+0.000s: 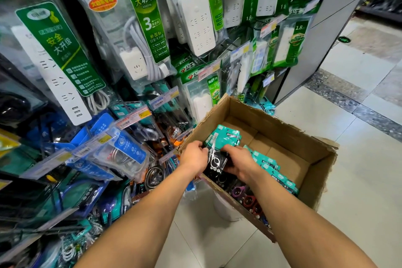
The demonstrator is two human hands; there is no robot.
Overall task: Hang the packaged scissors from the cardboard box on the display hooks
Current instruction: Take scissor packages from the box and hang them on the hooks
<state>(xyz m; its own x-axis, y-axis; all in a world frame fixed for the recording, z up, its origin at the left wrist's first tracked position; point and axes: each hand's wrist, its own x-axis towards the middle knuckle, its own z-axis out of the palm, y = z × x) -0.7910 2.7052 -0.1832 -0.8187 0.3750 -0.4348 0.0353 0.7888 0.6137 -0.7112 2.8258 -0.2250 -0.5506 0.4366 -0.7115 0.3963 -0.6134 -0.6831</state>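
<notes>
While both hands grip one, scissor packs (pixel 224 139) fill the cardboard box (pixel 282 137) — teal-carded.

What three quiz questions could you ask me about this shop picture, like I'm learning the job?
1. True or false: the left hand and the right hand both grip a bundle of packaged scissors over the cardboard box.
2. Pick one: the cards on the scissors packs are A red, B teal, C yellow.
3. Short answer: what do the green packs hanging on the display above the box hold?

Key: 1 true; 2 B; 3 white power strips.
</notes>
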